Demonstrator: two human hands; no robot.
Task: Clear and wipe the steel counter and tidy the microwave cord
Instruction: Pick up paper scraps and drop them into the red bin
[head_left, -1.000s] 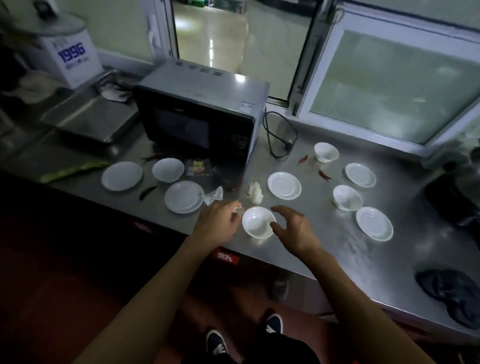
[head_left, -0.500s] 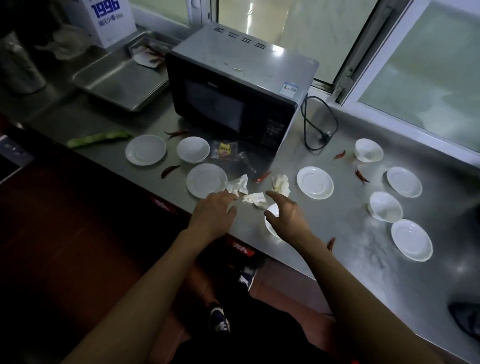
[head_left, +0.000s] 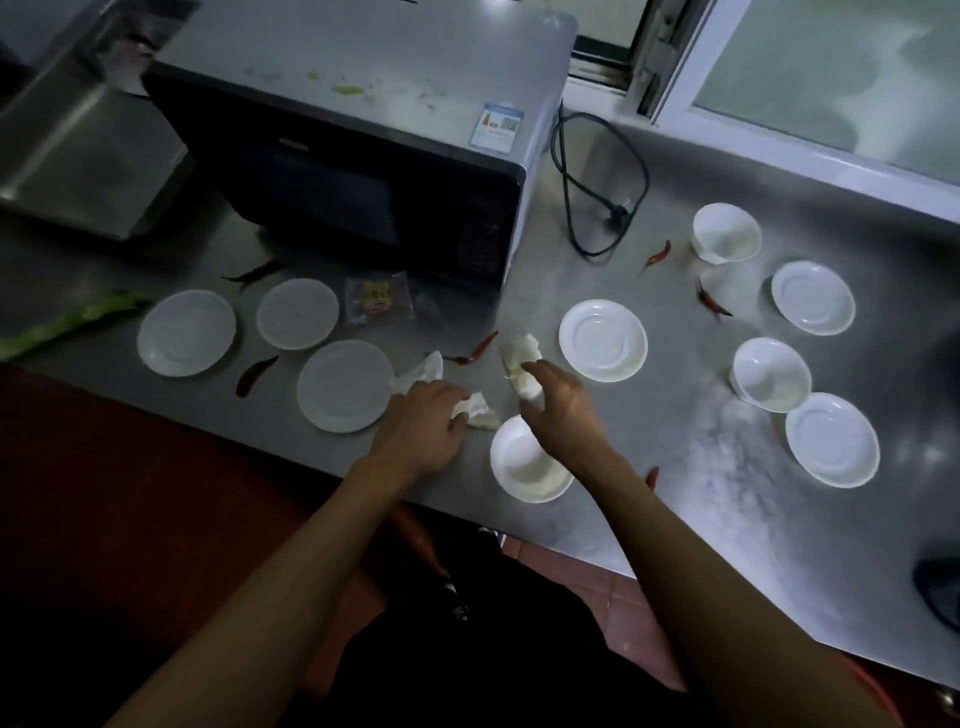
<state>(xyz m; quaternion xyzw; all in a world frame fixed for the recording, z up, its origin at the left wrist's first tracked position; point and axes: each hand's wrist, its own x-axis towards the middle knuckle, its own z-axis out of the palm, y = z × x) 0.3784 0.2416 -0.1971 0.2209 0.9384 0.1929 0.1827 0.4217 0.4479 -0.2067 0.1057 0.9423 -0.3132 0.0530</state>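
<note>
Crumpled tissue wads on the steel desk (head_left: 597, 291) now in reach: right hand (head_left: 558, 410) off the near bowl (head_left: 524, 467), fingertips closing on the wad (head_left: 522, 358) at its 12 o'clock. Left hand (head_left: 423, 423) curled round another scrap (head_left: 475, 408). Clearing only just begun: plates, chillies, loose microwave cord (head_left: 597, 182) at 1 o'clock untouched.
</note>
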